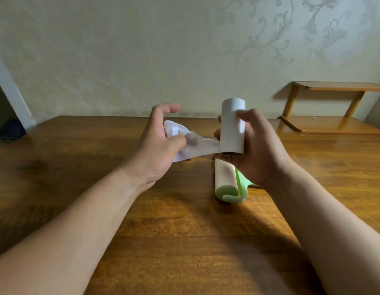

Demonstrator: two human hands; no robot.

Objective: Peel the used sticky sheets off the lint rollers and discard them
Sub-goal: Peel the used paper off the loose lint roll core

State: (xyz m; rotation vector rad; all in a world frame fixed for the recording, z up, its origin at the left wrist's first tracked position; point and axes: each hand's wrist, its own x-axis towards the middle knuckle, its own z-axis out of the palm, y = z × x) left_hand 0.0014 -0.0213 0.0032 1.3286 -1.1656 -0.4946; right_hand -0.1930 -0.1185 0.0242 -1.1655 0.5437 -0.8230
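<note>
Left hand (161,145) pinches crumpled used sheet (197,145), index finger straight, pulling sideways, likely to strip it. Sheet taut, attached to white roll (232,128). Right hand (257,150) grips roll upright above desk (99,167) middle, bracing against pull. Green-handled roller (226,182) lies beneath, probably waiting. Count: two rollers, one sheet. Wooden shelf (334,124) at far right corner.

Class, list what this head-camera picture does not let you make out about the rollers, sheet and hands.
In the head view:
Handle of the green lint roller: mostly hidden behind the right hand holding the white roll.
Crumpled end of the peeled sheet: partly covered by the left hand.
Dark object at the left edge: too dim to identify.
</note>
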